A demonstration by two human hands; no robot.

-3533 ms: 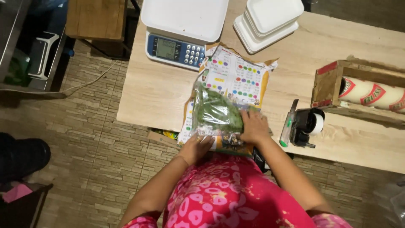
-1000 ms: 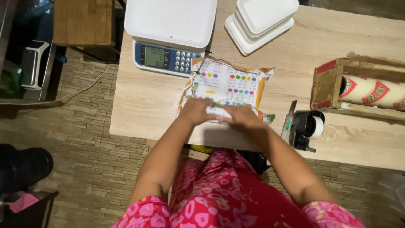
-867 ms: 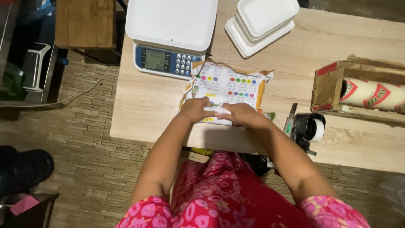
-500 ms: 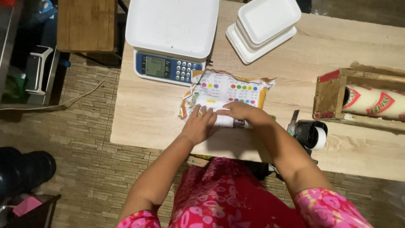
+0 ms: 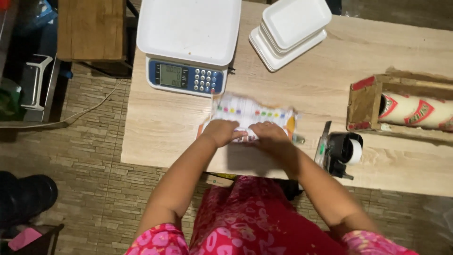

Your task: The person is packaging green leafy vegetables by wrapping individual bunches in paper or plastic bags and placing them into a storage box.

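On the pale wooden table (image 5: 165, 123) — paper roll (image 5: 255, 113), stone-tiled floor (image 5: 85, 141) below.

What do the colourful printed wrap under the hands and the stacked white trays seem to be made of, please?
Colourful printed wrap: probably matte paper, judging by its creases and torn edges. Stacked white trays: likely foam, being thick-walled, matte, round-cornered; moulded plastic is possible.

So the paper bundle (image 5: 252, 115) sits mid-table (image 5: 165, 123) with both hands on its near edge, left hand (image 5: 222, 132) beside right hand (image 5: 268, 133). Scale (image 5: 188, 42) is behind it to the left, foam trays (image 5: 290, 26) behind-right. Tape dispenser (image 5: 340, 148) sits right, roll box (image 5: 401, 106) further right.
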